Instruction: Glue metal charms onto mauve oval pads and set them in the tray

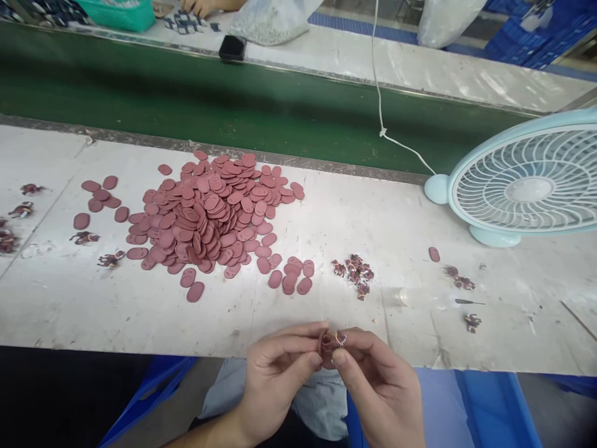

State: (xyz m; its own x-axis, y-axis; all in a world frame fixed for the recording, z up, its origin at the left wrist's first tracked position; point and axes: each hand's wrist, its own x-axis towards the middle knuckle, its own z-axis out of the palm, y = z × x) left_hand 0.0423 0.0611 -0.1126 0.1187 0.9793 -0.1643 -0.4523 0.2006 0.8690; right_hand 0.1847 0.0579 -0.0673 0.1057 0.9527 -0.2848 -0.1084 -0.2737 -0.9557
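Observation:
At the table's front edge, my left hand pinches a reddish-brown oval base between thumb and fingers. My right hand grips a small figurine, dark reddish-brown with a pale band, right against the base. Whether the two pieces are joined is hidden by the fingertips. Beyond my hands lies a heap of matching oval bases, some with small holes. A cluster of small figurines lies to its right, and a small group of oval bases sits between heap and cluster.
A pale blue fan stands at the right, its white cord crossing the green belt. Near it are loose figurines and a clear tube with a dark thin tip. Across the belt shows another person's hand.

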